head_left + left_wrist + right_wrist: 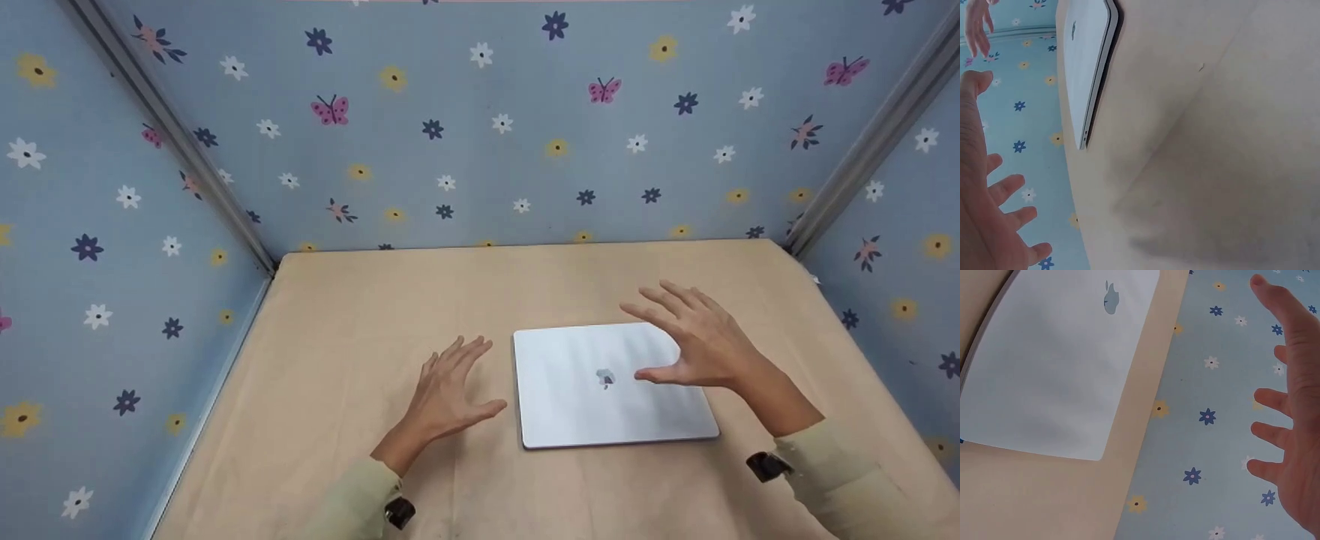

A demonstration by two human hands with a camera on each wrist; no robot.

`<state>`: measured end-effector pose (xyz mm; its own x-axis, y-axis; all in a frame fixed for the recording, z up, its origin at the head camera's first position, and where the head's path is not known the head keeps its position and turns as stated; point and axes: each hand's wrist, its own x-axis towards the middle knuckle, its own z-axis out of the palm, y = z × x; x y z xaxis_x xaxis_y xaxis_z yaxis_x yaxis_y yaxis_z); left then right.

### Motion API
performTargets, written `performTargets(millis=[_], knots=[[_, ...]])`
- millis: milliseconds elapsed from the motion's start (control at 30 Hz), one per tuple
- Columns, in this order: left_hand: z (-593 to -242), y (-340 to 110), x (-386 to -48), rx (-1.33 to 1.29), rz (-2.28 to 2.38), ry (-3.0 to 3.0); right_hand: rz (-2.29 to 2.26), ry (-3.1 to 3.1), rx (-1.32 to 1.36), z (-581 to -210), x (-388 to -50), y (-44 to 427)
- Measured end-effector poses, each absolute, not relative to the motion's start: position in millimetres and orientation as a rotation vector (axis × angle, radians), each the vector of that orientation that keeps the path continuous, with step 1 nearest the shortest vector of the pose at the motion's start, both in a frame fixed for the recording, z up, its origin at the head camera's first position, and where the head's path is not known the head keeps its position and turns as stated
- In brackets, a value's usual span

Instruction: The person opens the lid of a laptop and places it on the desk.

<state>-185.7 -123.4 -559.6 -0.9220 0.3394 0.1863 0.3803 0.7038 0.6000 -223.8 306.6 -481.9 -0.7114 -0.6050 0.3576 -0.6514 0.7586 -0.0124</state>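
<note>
A closed silver laptop (592, 409) with an apple logo on its lid lies flat on the table, right of the middle. To the left of it my left hand (446, 397) hovers with fingers spread and thumb pointing toward the laptop's edge, touching nothing. My right hand (705, 341) is held above the laptop's right part, fingers apart, and covers its far right corner in the head view. In the right wrist view the laptop lid (1055, 377) and the hand (1297, 405) are apart. The left wrist view shows the laptop's side edge (1098, 79) with small ports.
A beige cloth (360, 300) covers the table. Blue flowered panels (487, 165) stand behind it and at both sides, with grey metal posts (172, 127) at the corners. Small dark devices (400, 513) sit at both wrists.
</note>
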Motion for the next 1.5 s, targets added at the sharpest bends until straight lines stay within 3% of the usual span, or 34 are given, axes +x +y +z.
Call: performTargets(millis=[633,1500], knots=[[-585.8,-108.0,-169.7,-0.615,-1.037,-2.939,0.130,-2.690,1.014,-505.3,-216.0,304.6],[-598.3,-92.9,-177.1,-0.627,-1.241,-3.053,0.183,-2.799,1.067,-538.2,-206.1,292.5]])
